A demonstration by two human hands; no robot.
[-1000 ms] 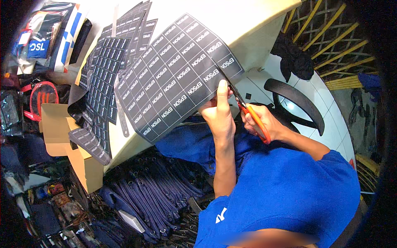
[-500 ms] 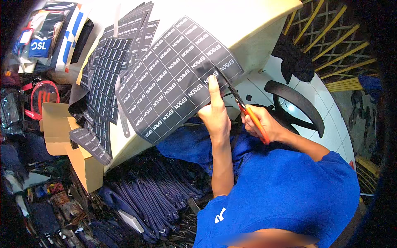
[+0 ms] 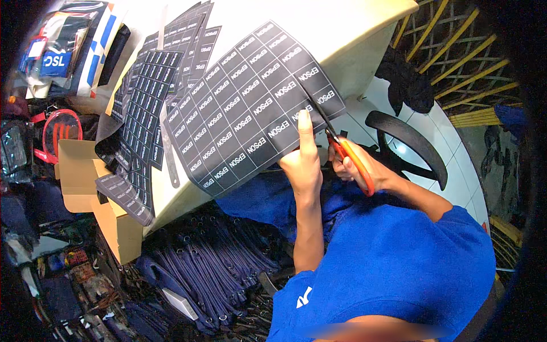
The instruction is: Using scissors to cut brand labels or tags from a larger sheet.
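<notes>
My left hand (image 3: 302, 171) pinches the near edge of a large black sheet (image 3: 233, 122) printed with white labels in a grid, thumb on top and fingers hidden beneath. The sheet juts past the edge of a pale table (image 3: 353, 68). Just right of that thumb, my right hand (image 3: 362, 165) grips orange-handled scissors (image 3: 354, 158). Their dark blades lie along the sheet's right end, about one label in from its right edge. How far the cut runs, I cannot tell.
More black printed sheets (image 3: 149, 102) overlap at the table's left, with a metal ruler (image 3: 171, 151) beside them. An open cardboard box (image 3: 119, 228) stands at the table's left corner. Dark blue straps (image 3: 211, 268) hang below. A black chair (image 3: 407, 142) is at the right.
The sheet and my left hand have shifted slightly to the right. The scissors stay at the sheet's right end, with their blades a little further right.
</notes>
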